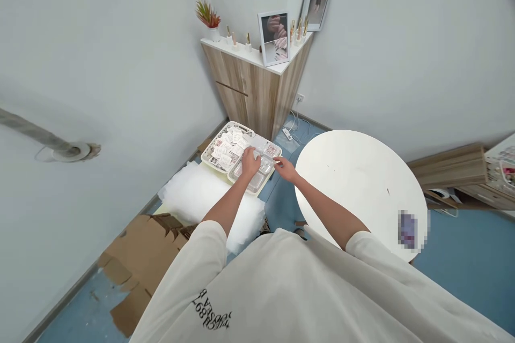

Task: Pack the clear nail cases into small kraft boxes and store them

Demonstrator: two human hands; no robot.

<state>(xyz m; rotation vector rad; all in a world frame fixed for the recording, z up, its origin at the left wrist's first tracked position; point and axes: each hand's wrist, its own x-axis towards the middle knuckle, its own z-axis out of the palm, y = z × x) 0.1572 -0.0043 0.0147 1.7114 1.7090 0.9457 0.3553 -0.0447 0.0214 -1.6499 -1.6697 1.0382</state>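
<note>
My left hand [251, 163] rests with curled fingers at the left edge of a clear plastic box [266, 162]. At the box's right side, my right hand [285, 169] pinches the rim between thumb and fingers. Under and around it, more clear plastic boxes [255, 182] lie in a white basket [230, 176]; several look see-through, and small reddish items show in one at the back. Beside them on the left, a second white basket [206, 154] holds a heap of small packets with white labels [228, 147].
White padding [201, 187] and flattened cardboard [140, 252] lie left. A round white table [354, 171] stands right, with a blurred item [408, 229] on it. Ahead is a wood-grain corner cabinet [253, 86] bearing picture frames and a plant. A power strip [287, 133] lies on the floor.
</note>
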